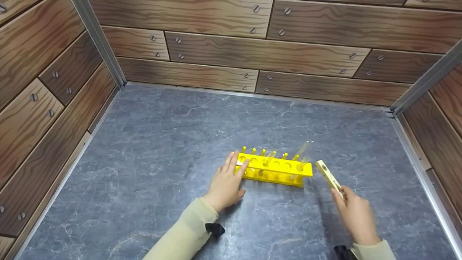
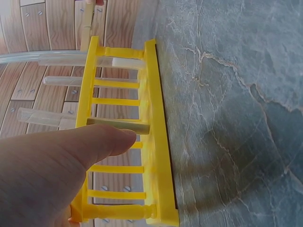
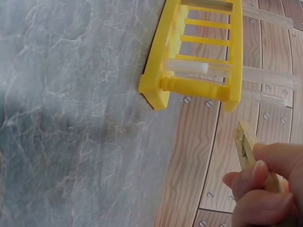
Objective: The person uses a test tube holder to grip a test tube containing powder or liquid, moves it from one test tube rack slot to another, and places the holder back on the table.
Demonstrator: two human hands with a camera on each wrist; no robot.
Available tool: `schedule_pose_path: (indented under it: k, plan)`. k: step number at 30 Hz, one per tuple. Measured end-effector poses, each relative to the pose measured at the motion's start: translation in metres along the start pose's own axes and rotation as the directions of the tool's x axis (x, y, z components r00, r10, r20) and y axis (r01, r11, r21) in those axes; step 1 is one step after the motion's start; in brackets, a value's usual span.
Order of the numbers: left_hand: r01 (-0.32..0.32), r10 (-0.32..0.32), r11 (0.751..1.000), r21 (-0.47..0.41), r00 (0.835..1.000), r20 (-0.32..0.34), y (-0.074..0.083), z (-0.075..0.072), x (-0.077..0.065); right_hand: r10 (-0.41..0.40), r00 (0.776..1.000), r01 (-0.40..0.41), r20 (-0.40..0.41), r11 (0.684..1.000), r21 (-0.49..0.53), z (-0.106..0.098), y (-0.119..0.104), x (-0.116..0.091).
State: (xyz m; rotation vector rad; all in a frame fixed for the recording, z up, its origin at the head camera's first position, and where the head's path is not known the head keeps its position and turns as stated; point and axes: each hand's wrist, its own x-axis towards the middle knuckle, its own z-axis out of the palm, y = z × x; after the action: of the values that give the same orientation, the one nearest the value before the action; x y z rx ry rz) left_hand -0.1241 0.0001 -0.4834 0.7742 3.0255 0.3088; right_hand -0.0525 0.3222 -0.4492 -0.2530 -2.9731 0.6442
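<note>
A yellow test tube rack (image 1: 273,166) stands on the marbled surface. Over its left end lies my left hand (image 1: 225,182), fingers extended and touching the top. In the left wrist view, the thumb (image 2: 102,144) overlaps the rack's side. Clear test tubes stand in the rack: one near the right end has white contents (image 3: 189,66), and a middle one has brownish contents (image 2: 118,125). My right hand (image 1: 357,213) grips a wooden test tube clamp (image 1: 329,176) by its rear part. The clamp's front end is just right of the rack, apart from it, with no tube in it.
Wood-patterned panels (image 1: 216,47) with printed screws wall in the back and both sides. Metal strips (image 1: 429,173) edge the grey marbled surface (image 1: 162,144). The upper parts of the tubes (image 1: 305,147) rise above the rack, close to the clamp's side.
</note>
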Motion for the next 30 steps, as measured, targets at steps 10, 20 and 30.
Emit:
schedule_pose_path:
  k: [10,20,30]
  plan:
    - [0.007,-0.007,1.000,-0.023,1.000,0.009,0.0007,-0.0007,-0.0002,-0.011,1.000,0.011,-0.019,1.000,0.006,-0.0023,-0.0055,0.0008]
    - [0.002,-0.002,1.000,-0.027,1.000,-0.001,0.0007,-0.0006,0.0007,-0.017,0.999,0.017,-0.033,1.000,0.011,-0.0046,-0.0093,0.0014]
    - [-0.007,0.008,1.000,0.018,1.000,-0.028,0.0003,0.0006,0.0001,-0.055,0.997,0.056,-0.061,0.998,0.012,-0.0061,-0.0102,-0.0017]
